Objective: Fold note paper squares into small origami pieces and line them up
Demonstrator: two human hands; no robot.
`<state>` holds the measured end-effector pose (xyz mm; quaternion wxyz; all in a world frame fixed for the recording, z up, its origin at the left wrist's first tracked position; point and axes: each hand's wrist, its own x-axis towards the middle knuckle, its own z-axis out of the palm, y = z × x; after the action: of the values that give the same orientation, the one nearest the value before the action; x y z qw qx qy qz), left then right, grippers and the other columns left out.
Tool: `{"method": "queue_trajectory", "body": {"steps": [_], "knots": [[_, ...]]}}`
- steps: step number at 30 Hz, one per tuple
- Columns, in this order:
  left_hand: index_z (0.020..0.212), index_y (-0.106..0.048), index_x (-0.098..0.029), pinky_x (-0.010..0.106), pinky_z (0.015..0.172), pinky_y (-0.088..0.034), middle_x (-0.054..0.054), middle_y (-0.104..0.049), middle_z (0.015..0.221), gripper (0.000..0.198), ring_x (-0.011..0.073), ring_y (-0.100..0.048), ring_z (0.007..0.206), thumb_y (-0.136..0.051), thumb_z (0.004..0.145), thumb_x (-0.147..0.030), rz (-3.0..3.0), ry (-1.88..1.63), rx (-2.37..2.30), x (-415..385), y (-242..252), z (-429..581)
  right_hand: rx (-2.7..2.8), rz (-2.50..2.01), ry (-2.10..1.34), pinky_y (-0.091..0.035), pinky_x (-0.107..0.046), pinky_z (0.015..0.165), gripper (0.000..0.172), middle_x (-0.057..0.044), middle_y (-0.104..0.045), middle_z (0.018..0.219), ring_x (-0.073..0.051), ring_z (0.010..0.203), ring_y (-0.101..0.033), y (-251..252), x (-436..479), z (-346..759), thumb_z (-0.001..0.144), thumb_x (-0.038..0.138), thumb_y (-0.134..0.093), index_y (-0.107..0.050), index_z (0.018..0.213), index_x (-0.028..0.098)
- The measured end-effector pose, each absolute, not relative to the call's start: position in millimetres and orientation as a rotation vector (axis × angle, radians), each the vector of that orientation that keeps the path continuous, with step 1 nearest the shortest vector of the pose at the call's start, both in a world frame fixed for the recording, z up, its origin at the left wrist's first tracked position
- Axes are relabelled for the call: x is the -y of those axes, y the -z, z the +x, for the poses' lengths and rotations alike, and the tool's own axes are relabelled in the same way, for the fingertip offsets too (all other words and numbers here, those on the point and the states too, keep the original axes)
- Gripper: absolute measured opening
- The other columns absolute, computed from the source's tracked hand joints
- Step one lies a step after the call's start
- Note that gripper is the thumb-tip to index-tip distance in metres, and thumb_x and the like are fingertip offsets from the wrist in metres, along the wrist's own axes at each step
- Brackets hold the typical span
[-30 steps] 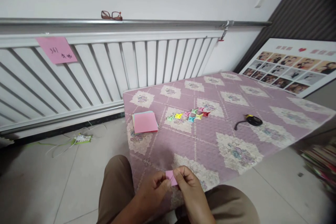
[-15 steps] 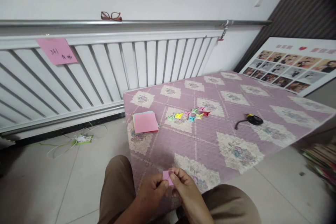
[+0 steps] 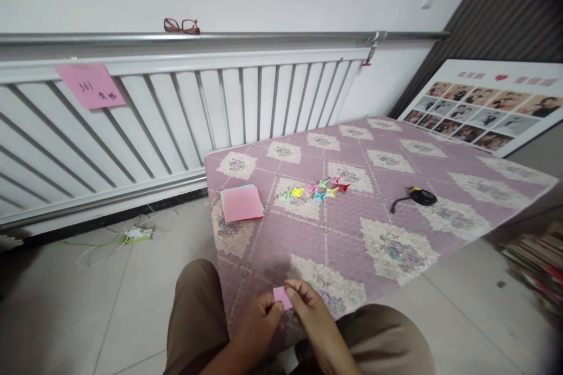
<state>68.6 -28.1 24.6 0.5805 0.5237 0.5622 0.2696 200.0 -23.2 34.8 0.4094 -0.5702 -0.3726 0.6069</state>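
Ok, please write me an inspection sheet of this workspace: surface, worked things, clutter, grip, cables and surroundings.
Surface: purple patterned tablecloth with pale diamonds.
Worked things: small pink paper, held; paper stack, pink sheet on top; small coloured folded papers, right of the stack.
Clutter: black object with yellow part and black tail, at the right; identity unclear.
Grip: left hand and right hand each pinch the small pink paper.
Cables: thin cables around what looks like a power strip, on the floor at left.
Surroundings: white radiator with pink note; glasses on the pipe above; photo board at right.
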Motion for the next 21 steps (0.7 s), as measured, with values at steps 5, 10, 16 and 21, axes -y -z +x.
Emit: {"method": "queue_trajectory", "body": {"steps": [5, 10, 16, 21], "knots": [[0.072, -0.059, -0.014, 0.023, 0.051, -0.032, -0.003, -0.052, 0.058, 0.027, 0.0115, -0.045, 0.051, -0.043, 0.084, -0.033, 1.253, -0.468, -1.273, 27.5, -12.7, 64.7, 1.236, -1.534, -1.381, -0.037, -0.023, 0.053, 0.020, 0.004, -0.054, 0.064, -0.011, 0.056, -0.047, -20.5, 14.1, 211.7, 0.078, 0.037, -0.054, -0.060, 0.076, 0.019], [0.087, -0.062, -0.015, 0.026, 0.068, -0.038, 0.002, -0.063, 0.081, 0.018, 0.0166, -0.055, 0.077, -0.048, 0.081, -0.025, 1.592, -0.508, -1.396, 13.2, -6.6, 45.5, 1.395, -1.540, -1.323, -0.041, -0.025, 0.060, 0.018, 0.003, -0.055, 0.062, -0.013, 0.060, -0.051, -10.7, 9.2, 214.2, 0.077, 0.033, -0.052, -0.059, 0.070, 0.019], [0.088, -0.063, -0.019, 0.026, 0.073, -0.040, 0.001, -0.065, 0.087, 0.017, 0.0165, -0.057, 0.082, -0.049, 0.079, -0.017, 1.859, -0.265, -1.361, -4.1, 2.3, 47.9, 1.627, -1.582, -1.173, -0.042, -0.027, 0.063, 0.014, 0.001, -0.058, 0.065, -0.016, 0.065, -0.054, 8.2, 6.0, 211.2, 0.076, 0.025, -0.048, -0.058, 0.068, 0.021], [0.089, -0.063, -0.021, 0.030, 0.077, -0.039, 0.004, -0.064, 0.094, 0.016, 0.0206, -0.056, 0.090, -0.049, 0.082, -0.020, 1.946, -0.169, -1.402, -8.1, -2.0, 55.8, 1.841, -1.621, -0.945, -0.040, -0.033, 0.078, 0.013, -0.003, -0.061, 0.080, -0.021, 0.082, -0.056, 11.3, 6.2, 216.7, 0.076, 0.016, -0.051, -0.062, 0.078, 0.022]]}}
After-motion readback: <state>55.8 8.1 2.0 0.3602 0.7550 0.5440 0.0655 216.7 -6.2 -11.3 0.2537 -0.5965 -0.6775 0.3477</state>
